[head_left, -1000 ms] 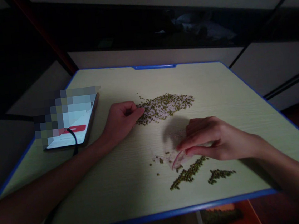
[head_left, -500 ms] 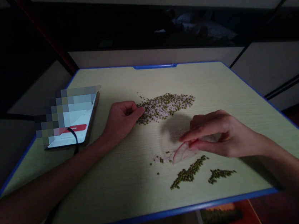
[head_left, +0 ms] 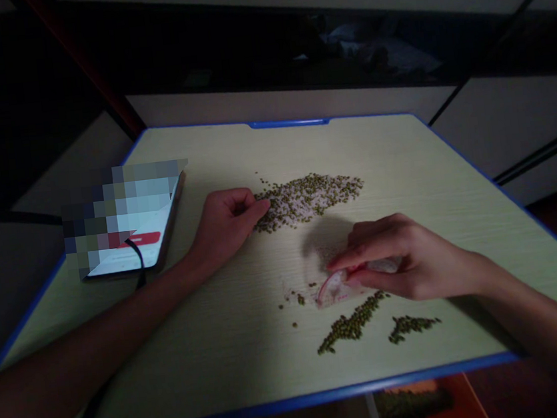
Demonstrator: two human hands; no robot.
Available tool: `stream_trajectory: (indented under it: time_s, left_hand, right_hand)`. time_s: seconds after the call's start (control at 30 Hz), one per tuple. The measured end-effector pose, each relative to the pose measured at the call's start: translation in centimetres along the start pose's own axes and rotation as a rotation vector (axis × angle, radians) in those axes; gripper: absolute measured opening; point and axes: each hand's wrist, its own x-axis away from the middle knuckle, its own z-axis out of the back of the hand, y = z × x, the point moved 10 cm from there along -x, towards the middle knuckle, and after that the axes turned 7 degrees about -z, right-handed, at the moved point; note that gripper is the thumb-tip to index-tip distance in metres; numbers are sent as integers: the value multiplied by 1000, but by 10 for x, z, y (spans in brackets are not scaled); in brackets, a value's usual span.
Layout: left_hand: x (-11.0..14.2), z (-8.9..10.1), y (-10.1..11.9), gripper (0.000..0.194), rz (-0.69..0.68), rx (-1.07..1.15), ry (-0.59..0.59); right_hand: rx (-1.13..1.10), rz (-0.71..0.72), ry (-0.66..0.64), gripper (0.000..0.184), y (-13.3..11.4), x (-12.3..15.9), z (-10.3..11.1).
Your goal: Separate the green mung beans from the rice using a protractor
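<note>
Dim room surrounds the blue-edged table [head_left: 214,350], where the right hand [head_left: 366,267] pinches a clear bag [head_left: 335,288].

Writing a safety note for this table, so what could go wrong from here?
The pink-edged clear plastic in the right hand is close to the long strip of green beans; a low sweep might scatter it.

The left hand is at the end of the mixed pile, so a careless shift could spread the pile.

A dark cord crosses the lit tablet near the left forearm, and might snag.
</note>
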Motion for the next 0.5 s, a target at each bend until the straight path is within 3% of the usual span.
stream_trajectory:
  time_s: [0.5]
  left_hand:
    - [0, 0, 0, 32, 4, 22, -2]
  right_hand:
    - [30, -87, 21, 19, 13, 0, 6]
